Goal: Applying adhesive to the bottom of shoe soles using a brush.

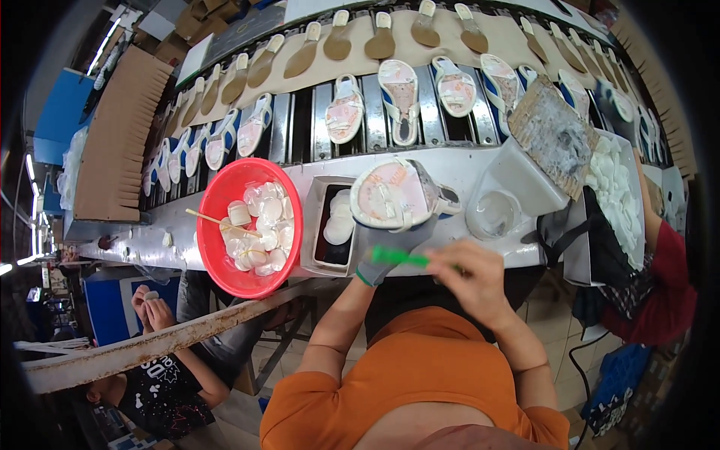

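Note:
My left hand [396, 238], in a grey glove, is closed round an unfinished sandal [390, 193] with white straps and a pinkish, marked face turned up. My right hand [478, 279] grips a green-handled brush [399, 257], slightly blurred, just below the sandal and over the left wrist. The brush's tip is too smeared to make out. Left of the sandal stands a small box [311, 251] with round white pads [340, 217] in it. Beside that, a red basin [291, 180] contains many similar discs and a thin wooden stick [223, 224].
A conveyor [303, 127] carries sandals [345, 109] and tan soles [337, 39] along the back. On the right are a clear cup [495, 214], a stained board [553, 135] and a box of white pieces [615, 195]. Co-workers sit left [150, 382] and right [660, 285]. A rusty rail [180, 337] crosses lower left.

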